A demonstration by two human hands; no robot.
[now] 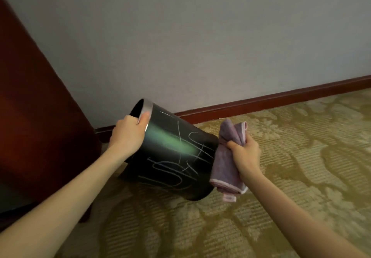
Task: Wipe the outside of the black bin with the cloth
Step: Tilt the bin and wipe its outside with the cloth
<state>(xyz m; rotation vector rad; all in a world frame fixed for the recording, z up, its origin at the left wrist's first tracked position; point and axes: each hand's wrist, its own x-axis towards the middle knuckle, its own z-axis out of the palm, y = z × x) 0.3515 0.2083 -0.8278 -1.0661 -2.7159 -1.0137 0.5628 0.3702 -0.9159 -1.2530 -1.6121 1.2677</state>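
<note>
While left hand tilts black bin, right hand clutches cloth

Both bare forearms reached forward from the near edge, the left from the lower left and the right from the lower right, converging toward the middle. The left hand gripped the rim of the black bin, thumb laid along the outside of the rim and the fingers curled over its edge (their tips hidden inside), wrist nearly straight. The right hand was closed in a fist around the bunched cloth, knuckles turned up and to the left, wrist slightly bent, holding it just beside the bin's far-right end.
</note>
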